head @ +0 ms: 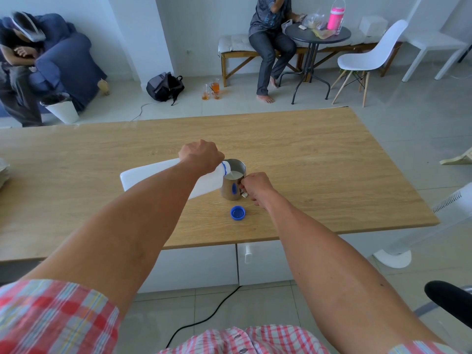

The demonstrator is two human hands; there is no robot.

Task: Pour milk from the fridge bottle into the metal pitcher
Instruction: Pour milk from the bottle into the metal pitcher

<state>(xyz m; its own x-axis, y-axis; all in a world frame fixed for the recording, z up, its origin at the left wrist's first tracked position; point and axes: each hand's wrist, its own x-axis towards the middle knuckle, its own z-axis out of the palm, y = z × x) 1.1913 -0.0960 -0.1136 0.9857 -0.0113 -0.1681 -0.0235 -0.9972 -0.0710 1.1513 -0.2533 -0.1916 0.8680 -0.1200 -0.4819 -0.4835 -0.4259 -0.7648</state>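
— On the table [332, 154], about the middle, is that where the pouring is?

— Yes. Start at nine o'clock from the pitcher: the bottle [150, 178] lies tipped nearly flat, white plastic, its base out to the left and its blue-ringed neck over the pitcher's rim. The left hand [200, 155] grips it from above near the shoulder, fingers curled round the far side; I cannot see the fingertips themselves.

— And the pitcher?

— The pitcher [233, 187] stands upright right under the neck, milk [235, 175] already showing white inside, well up the wall. At three o'clock from it the right hand [255, 187] holds the handle, fingers curled tight around it, steadying.

— Anything else nearby?

— The cap [238, 213], blue, lying open side up at six o'clock from the pitcher, just beside it and apart from both hands.

— How would you say that bottle handles?

— Big and thin-walled, so I'd guess it gives under a squeeze and its weight shifts as the milk runs forward. Holding near the shoulder seems right for steering the neck. It may be damp from the fridge and slippery, though I can't see that. The steel pitcher is stiff and smooth; the handle is the sure place to hold it.
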